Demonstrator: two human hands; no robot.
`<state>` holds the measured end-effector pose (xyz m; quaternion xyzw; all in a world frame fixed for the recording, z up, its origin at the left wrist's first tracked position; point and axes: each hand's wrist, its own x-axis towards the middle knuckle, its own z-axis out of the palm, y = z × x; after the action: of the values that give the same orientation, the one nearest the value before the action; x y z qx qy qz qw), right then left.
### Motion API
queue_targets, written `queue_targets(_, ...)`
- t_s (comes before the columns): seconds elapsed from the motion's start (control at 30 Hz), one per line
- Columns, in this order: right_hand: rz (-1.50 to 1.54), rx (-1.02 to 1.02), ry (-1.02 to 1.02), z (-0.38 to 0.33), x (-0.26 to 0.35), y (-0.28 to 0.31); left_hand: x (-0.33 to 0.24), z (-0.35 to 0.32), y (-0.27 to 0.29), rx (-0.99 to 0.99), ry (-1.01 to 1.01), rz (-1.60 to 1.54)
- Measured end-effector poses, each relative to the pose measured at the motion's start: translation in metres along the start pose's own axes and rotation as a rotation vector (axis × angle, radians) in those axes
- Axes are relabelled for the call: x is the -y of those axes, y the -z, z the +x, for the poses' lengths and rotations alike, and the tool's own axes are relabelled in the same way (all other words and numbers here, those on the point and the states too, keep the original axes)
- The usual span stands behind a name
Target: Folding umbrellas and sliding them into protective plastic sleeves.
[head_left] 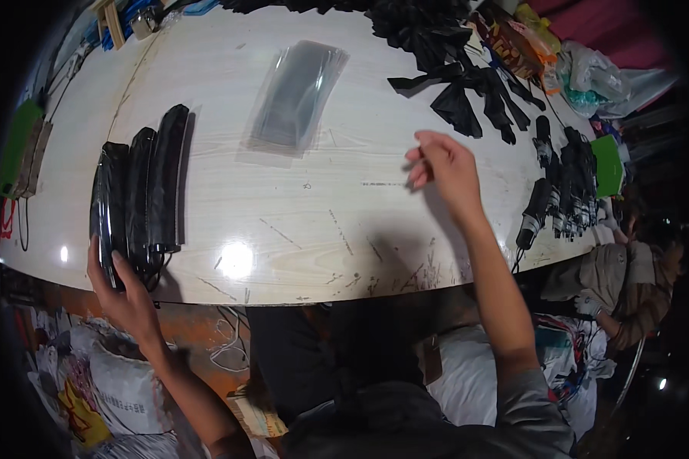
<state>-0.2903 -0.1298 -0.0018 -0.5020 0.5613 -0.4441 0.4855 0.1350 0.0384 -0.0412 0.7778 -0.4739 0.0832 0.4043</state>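
Note:
Three folded black umbrellas lie side by side on the left of the pale table. My left hand [126,302] grips the lower end of the leftmost umbrella [109,187], which looks glossy, as if in a clear sleeve; thumb and fingers are on either side of it. Beside it lie the middle umbrella [139,187] and the right one [169,164], with a cord loop at the lower end. Over the table's right half, my right hand [448,167] is raised with fingers loosely bent and apart, holding nothing. A stack of clear plastic sleeves [295,96] lies between the hands, farther back.
Black fabric pieces [459,99] are heaped at the back right. More folded umbrellas [574,180] stand in a bunch at the right, near a green box [607,166]. Plastic bags [601,76] lie beyond. Another person [624,279] sits at the right. White sacks [130,386] fill the floor at left.

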Motion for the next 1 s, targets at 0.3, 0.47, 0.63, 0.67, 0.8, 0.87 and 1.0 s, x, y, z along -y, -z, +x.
queue_targets(0.3, -0.144, -0.129, -0.399, 0.149, -0.006, -0.005, -0.022, -0.062, 0.004, -0.017, 0.219, -0.363)
queue_targets(0.47, -0.115, -0.205, -0.215, 0.148, -0.033, 0.016, -0.040, -0.079, 0.000, 0.079, 0.302, -0.558)
queue_targets(0.63, -0.028, -0.019, -0.118, 0.023, -0.007, -0.003, -0.080, -0.083, 0.005, 0.247, 0.488, -0.854)
queue_targets(0.67, -0.060, 0.010, -0.097, -0.005, 0.001, -0.007, -0.095, -0.083, 0.004, 0.284, 0.499, -0.948)
queue_targets(0.8, -0.113, 0.061, -0.213, -0.093, 0.011, -0.021, -0.154, -0.092, -0.004, 0.533, 0.606, -1.055)
queue_targets(0.87, -0.193, 0.088, -0.197, -0.123, 0.005, -0.026, -0.185, -0.100, -0.009, 0.681, 0.720, -1.284)
queue_targets(1.0, -0.377, 0.157, -0.083, -0.167, 0.002, -0.017, -0.200, -0.115, -0.003, 0.920, 0.900, -1.393)
